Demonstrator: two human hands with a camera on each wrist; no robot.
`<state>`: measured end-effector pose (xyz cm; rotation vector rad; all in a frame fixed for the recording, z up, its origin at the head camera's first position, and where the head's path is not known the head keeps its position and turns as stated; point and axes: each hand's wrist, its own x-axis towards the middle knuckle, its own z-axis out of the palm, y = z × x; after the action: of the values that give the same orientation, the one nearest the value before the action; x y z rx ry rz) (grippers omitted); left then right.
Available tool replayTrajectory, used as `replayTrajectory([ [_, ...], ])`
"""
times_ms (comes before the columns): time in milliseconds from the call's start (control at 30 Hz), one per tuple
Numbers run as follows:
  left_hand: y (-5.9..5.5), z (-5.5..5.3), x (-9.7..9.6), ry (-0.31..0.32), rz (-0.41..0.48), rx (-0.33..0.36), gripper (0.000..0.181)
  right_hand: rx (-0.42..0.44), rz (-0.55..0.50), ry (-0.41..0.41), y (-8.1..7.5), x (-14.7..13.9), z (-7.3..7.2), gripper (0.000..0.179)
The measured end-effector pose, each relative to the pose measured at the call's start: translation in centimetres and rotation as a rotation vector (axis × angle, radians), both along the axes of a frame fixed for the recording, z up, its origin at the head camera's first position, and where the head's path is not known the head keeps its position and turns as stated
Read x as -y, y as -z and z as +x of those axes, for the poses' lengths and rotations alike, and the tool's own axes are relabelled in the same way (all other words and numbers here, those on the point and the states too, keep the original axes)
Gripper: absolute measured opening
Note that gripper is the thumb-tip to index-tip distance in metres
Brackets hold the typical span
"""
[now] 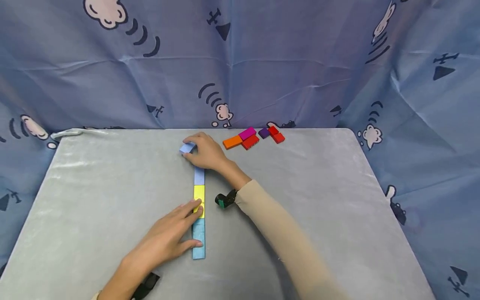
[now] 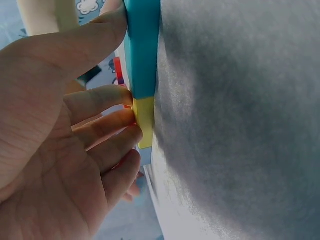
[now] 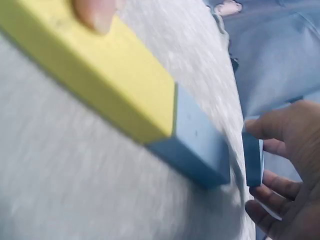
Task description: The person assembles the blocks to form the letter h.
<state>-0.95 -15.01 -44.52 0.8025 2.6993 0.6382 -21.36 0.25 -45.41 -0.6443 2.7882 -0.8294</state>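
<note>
A straight row of flat blocks runs away from me: a teal block (image 1: pixel 198 252) nearest, a yellow block (image 1: pixel 199 191) in the middle and a light blue block (image 1: pixel 199 177) at the far end. My left hand (image 1: pixel 163 239) rests against this row, fingertips on the yellow block and thumb on the teal one. Just past the far end, my right hand (image 1: pixel 206 152) pinches another light blue block (image 1: pixel 186 148) between thumb and fingers. In the right wrist view that held block (image 3: pixel 253 157) stands apart from the row's end.
Behind the right hand lie an orange block (image 1: pixel 232 142), a magenta block (image 1: pixel 247 133) and a red block (image 1: pixel 250 142), grouped together. Farther right are a purple block (image 1: pixel 264 133) and small red pieces (image 1: pixel 278 137). A patterned blue curtain (image 1: pixel 285 83) hangs beyond the grey-covered table (image 1: pixel 318 200).
</note>
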Motion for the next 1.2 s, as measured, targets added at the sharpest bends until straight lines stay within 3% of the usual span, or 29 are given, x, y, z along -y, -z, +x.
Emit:
replayTrajectory([
  [167,0.0,0.1,0.1,-0.020,-0.009,0.010,0.084,-0.005,-0.083,-0.076,0.3,-2.3,0.4,0.046],
  [333,-0.1,0.1,0.3,-0.032,-0.010,0.013,0.085,-0.015,-0.149,-0.092,0.3,-4.3,0.9,0.047],
  [700,0.4,-0.5,-0.4,0.004,0.009,0.030,0.084,0.007,-0.103,-0.136,1.2,-6.2,1.2,0.045],
  [967,0.4,-0.2,-0.4,0.012,0.007,0.041,0.083,0.033,-0.126,-0.180,2.5,-6.0,1.8,0.044],
  [1200,0.1,-0.2,-0.2,0.005,0.020,0.022,0.082,0.022,-0.114,-0.207,2.6,-5.8,1.4,0.044],
])
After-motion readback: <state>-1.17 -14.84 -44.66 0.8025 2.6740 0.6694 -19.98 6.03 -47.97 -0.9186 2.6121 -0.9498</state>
